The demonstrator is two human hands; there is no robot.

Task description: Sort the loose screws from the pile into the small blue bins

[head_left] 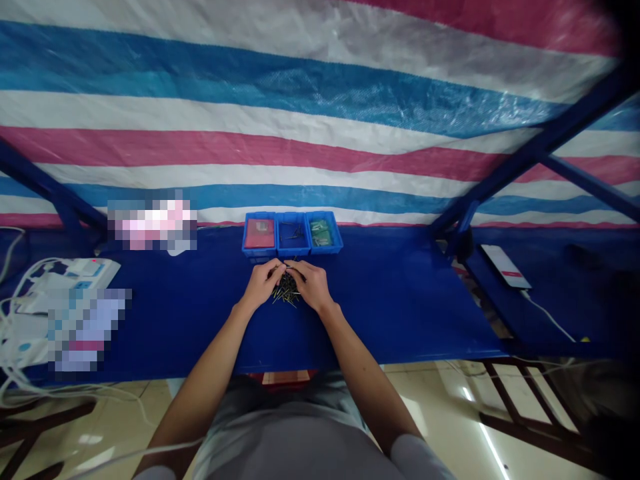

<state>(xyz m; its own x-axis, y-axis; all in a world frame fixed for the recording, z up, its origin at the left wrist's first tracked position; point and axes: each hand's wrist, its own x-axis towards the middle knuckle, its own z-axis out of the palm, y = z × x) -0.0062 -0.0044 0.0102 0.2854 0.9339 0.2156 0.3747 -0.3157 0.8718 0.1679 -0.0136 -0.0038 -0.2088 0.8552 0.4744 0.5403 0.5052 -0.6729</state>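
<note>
My left hand (262, 283) and my right hand (312, 283) meet over a loose pile of thin, dark and brassy screw-like pieces (286, 297) on the blue table. Both hands are closed, thumbs and forefingers pinched close together. A slim, light piece shows between the fingertips, too small to name. Just beyond my hands stands a row of three joined blue bins. The left bin (245, 233) holds a red item, the middle bin (293, 253) several thin dark pieces, and the right bin (340, 239) a green item with small light pieces.
At the left lie a white power strip (103, 270) and tangled white cables (13, 313), beside blurred-out items. A phone (505, 265) on a charging cable lies on the neighbouring table to the right. Blue metal frame bars (525, 160) and a striped tarp (300, 147) stand behind.
</note>
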